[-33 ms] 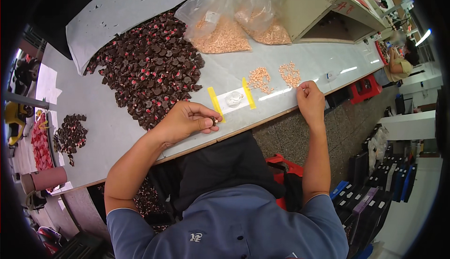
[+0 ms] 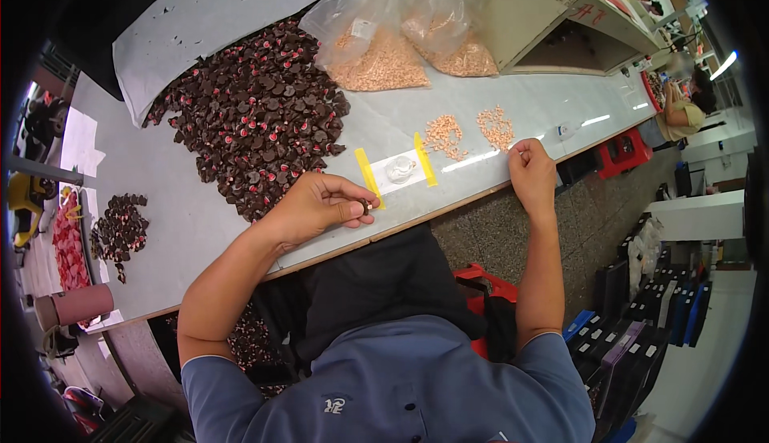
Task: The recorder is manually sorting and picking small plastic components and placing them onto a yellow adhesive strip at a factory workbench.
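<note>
My left hand pinches a small dark brown piece between thumb and fingertips, close to the table's front edge. Beside it, a white sheet is held down by yellow tape strips, and a small clear-and-white lump sits on it. To the right, my right hand has its fingers closed at the near edge of a small pile of pale orange pieces; whatever is between them is hidden. A second such pile lies nearer the sheet.
A large heap of dark brown pieces with red bits covers the table's left part; a smaller heap lies further left. Clear bags of pale orange pieces and a grey-green box stand behind. A person sits far right.
</note>
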Demonstrator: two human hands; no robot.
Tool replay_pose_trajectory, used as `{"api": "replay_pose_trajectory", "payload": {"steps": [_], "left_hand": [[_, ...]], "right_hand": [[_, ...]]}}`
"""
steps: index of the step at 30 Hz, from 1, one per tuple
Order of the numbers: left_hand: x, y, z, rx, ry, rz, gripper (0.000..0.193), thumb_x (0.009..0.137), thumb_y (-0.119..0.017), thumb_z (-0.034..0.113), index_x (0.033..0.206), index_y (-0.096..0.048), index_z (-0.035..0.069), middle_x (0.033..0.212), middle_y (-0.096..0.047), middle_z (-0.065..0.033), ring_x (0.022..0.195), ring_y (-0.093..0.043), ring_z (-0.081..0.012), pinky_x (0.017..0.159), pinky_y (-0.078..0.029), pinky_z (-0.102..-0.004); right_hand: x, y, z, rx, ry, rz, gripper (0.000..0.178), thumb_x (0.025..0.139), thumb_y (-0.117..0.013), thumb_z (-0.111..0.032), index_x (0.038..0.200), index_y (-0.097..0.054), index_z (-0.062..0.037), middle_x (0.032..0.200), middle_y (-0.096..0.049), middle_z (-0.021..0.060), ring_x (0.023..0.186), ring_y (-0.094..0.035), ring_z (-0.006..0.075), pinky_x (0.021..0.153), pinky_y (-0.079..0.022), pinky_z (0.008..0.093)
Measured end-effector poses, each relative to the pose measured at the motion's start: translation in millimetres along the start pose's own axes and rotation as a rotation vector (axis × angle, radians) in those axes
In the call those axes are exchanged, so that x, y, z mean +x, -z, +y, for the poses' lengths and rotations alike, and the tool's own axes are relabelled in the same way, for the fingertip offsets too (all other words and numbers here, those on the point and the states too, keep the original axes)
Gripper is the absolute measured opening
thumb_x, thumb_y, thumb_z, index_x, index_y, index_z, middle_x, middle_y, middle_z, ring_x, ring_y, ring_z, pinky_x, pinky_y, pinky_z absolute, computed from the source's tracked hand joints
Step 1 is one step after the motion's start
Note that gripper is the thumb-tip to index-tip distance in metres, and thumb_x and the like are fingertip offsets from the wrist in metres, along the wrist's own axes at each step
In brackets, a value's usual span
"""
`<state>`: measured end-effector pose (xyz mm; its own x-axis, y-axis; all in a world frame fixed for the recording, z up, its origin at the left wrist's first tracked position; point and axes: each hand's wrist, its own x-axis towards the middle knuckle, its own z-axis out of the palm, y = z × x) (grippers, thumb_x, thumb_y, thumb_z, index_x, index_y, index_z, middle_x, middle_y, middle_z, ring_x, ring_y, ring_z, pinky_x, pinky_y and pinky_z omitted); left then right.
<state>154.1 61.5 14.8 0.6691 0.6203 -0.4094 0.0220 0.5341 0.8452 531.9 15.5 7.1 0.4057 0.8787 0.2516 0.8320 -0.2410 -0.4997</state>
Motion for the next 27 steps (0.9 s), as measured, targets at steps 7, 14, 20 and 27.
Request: {"api": "replay_pose_trajectory", "payload": {"steps": [7,14,20,27], "left_hand": [[-1.4,0.3,-0.3,0.012,0.022,0.001,0.021,0.092,-0.065,-0.001,0.112,-0.065,-0.007,0.115,-0.068,-0.0187,0.097,-0.071,-0.0229,0.085,-0.058,-0.0304],[0.6,-0.2,0.4,0.050,0.010,-0.020,0.021,0.092,-0.064,-0.001,0.113,-0.065,-0.006,0.115,-0.068,-0.0185,0.096,-0.071,-0.0225,0.083,-0.058,-0.0302],[-3.7,1.4,0.4,0.052,0.014,-0.009,0.021,0.092,-0.064,0.001,0.113,-0.066,-0.006,0.114,-0.069,-0.0167,0.096,-0.071,-0.0216,0.082,-0.058,-0.0295],[0.0,0.8,1.4,0.026,0.017,-0.071,0.026,0.090,-0.069,0.006,0.114,-0.066,-0.003,0.108,-0.070,-0.0119,0.094,-0.071,-0.0181,0.081,-0.057,-0.0263]], "right_hand": [[-2.5,1.8,-1.0,0.015,0.011,-0.062,0.014,0.086,-0.067,-0.014,0.093,-0.064,-0.0025,0.059,-0.056,0.0041,0.052,-0.051,0.0132,0.053,-0.042,0.0320],[-2.5,0.5,-1.1,-0.046,-0.006,-0.071,0.013,0.084,-0.068,-0.015,0.088,-0.065,-0.0032,0.061,-0.059,0.0052,0.055,-0.056,0.0146,0.055,-0.044,0.0323],[-2.6,0.6,-9.2,-0.052,0.011,-0.084,0.014,0.083,-0.067,-0.017,0.086,-0.065,-0.0031,0.062,-0.061,0.0064,0.056,-0.058,0.0165,0.057,-0.046,0.0326],[-11.6,-0.7,-13.9,-0.150,0.063,-0.061,0.017,0.083,-0.068,-0.021,0.084,-0.064,-0.0047,0.061,-0.061,0.0064,0.056,-0.060,0.0218,0.057,-0.047,0.0361]]}}
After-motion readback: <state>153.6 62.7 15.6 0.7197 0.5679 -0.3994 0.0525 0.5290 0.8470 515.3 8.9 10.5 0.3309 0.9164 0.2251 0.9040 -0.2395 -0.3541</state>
